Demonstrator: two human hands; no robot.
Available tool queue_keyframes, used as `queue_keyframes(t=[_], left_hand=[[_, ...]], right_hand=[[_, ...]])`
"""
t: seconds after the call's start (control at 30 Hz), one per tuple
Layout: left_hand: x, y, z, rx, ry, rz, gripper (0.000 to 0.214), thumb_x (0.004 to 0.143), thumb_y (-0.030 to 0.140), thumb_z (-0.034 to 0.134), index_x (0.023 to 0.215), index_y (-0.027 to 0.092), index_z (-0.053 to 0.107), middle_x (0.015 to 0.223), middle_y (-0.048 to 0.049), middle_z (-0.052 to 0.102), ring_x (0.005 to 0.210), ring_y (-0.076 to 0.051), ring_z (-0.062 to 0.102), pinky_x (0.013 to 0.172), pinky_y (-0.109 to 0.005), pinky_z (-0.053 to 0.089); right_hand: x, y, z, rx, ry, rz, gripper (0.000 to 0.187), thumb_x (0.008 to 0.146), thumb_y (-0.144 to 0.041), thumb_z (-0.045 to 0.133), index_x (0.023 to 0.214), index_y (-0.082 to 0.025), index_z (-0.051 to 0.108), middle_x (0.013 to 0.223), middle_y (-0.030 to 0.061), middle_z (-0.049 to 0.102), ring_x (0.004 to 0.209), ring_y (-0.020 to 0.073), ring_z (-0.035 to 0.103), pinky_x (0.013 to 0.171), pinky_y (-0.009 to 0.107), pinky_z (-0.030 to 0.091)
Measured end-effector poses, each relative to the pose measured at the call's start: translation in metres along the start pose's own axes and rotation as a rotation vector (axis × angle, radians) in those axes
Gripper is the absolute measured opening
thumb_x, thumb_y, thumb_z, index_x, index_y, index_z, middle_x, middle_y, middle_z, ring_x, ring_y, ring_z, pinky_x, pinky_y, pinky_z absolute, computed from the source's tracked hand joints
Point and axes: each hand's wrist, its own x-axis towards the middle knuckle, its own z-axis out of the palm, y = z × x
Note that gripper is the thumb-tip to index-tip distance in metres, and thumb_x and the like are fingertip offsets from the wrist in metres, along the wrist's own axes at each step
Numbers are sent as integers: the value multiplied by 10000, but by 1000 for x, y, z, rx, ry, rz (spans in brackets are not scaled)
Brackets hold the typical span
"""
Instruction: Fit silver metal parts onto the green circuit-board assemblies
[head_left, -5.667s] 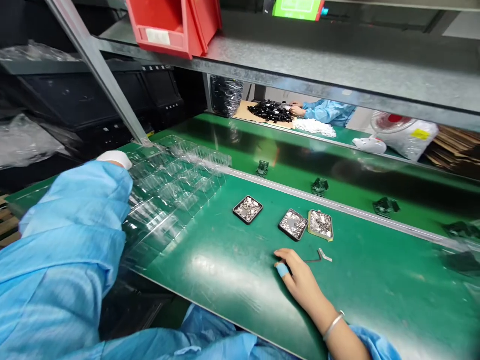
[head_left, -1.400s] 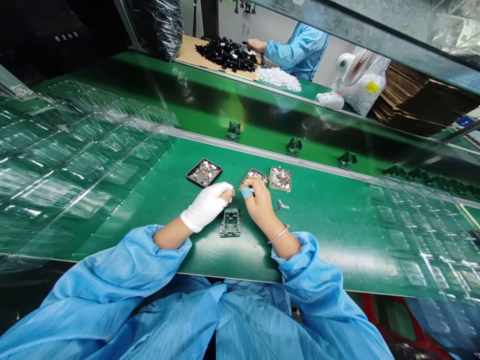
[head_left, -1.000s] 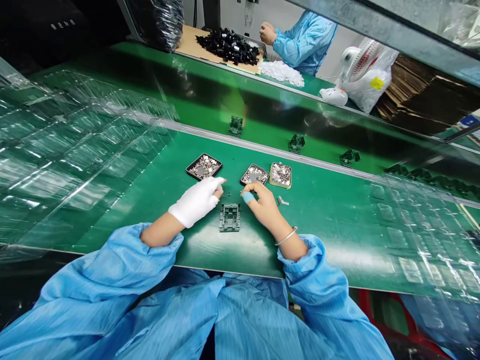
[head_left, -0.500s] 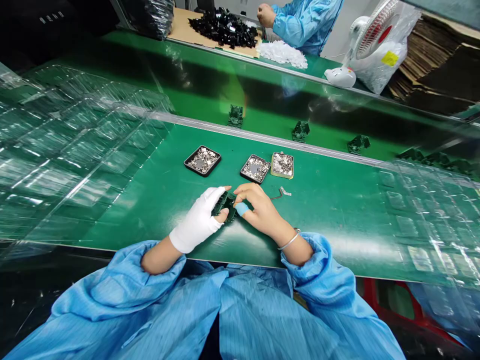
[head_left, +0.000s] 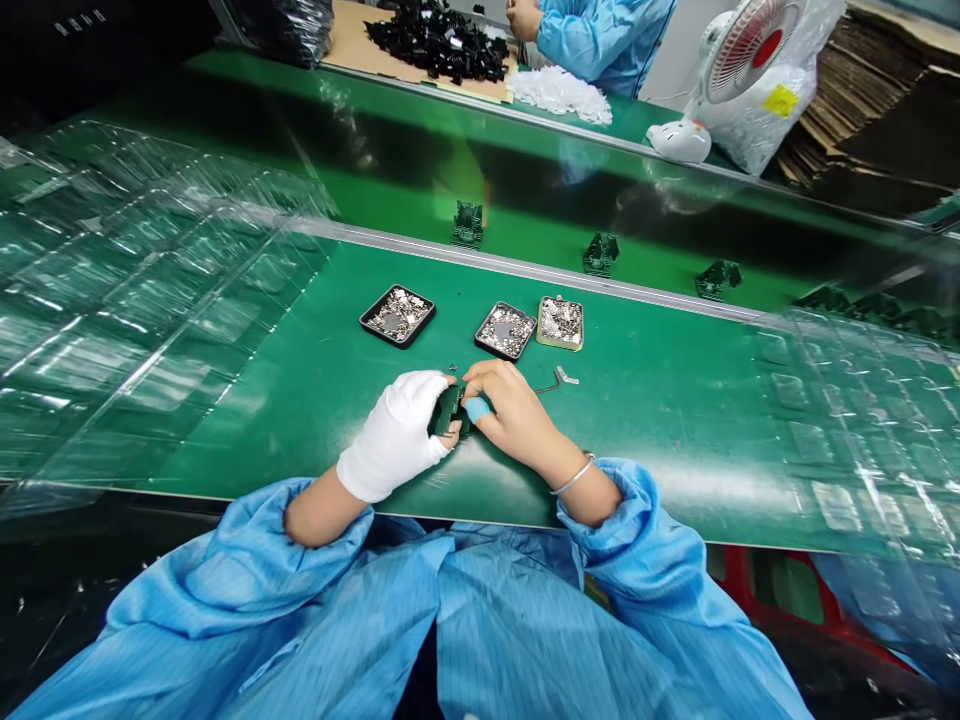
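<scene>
My left hand (head_left: 397, 432), in a white glove, is closed around a small dark green plastic part (head_left: 450, 410) on the green bench (head_left: 675, 440). My right hand (head_left: 514, 410), bare with a blue cot on one finger, pinches the same part from the right side. The two hands hide most of the part. Just beyond them stand three small trays of tiny metal pieces: a black one (head_left: 397, 315), a second black one (head_left: 505, 331) and a pale one (head_left: 561, 323). A small bent metal tool (head_left: 559, 377) lies to the right of my right hand.
Clear blister trays (head_left: 135, 290) cover the bench's left; more clear trays (head_left: 847, 400) lie on the right. Dark plastic parts (head_left: 467, 222) sit on the belt behind a metal rail. Across the belt a person in blue (head_left: 592, 30) works by black parts (head_left: 439, 35). A fan (head_left: 731, 60) stands there.
Both hands came together on the dark part, which lay free on the bench a second ago. Much earlier my left arm reached to the clear trays on the left.
</scene>
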Motion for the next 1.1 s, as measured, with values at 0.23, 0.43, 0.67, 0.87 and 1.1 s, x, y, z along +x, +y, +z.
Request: queue_keyframes(t=[0.23, 0.43, 0.67, 0.87, 1.1], left_hand=[[1, 0, -4, -129, -15, -59, 381, 828, 341, 508, 1138, 123, 550, 1073, -145, 640, 990, -271, 617, 865, -416, 519], [5, 1, -7, -157, -119, -126, 397, 813, 376, 492, 1128, 150, 578, 1080, -128, 652, 994, -273, 616, 898, -428, 503], [6, 5, -7, 30, -138, -82, 388, 776, 332, 524, 1091, 125, 615, 1090, -172, 653, 1022, -328, 609, 883, -471, 501], [4, 4, -9, -89, -135, -83, 384, 799, 338, 512, 1097, 111, 594, 1040, -156, 659, 963, -286, 626, 849, -424, 526], [6, 3, -5, -173, -127, -201, 369, 825, 244, 456, 1165, 173, 581, 1203, -120, 638, 1126, -260, 598, 995, -429, 478]], right_hand=[[1, -1, -3, 32, -6, -17, 125, 835, -103, 455, 863, -211, 511, 1025, 87, 590, 1012, 204, 536, 943, 398, 419], [1, -1, -2, -12, -38, -31, 135, 821, -93, 458, 859, -211, 513, 1021, 90, 595, 1003, 214, 539, 984, 434, 385], [0, 0, -1, -18, -44, 6, 170, 796, -65, 454, 858, -216, 499, 1001, 81, 578, 1001, 207, 537, 946, 396, 420], [1, 0, 0, 55, -20, 4, 147, 810, -71, 450, 850, -204, 499, 977, 88, 566, 977, 204, 535, 914, 376, 447], [1, -2, 5, 148, 30, 73, 98, 849, -127, 467, 828, -213, 509, 974, 70, 568, 979, 185, 546, 915, 361, 464]])
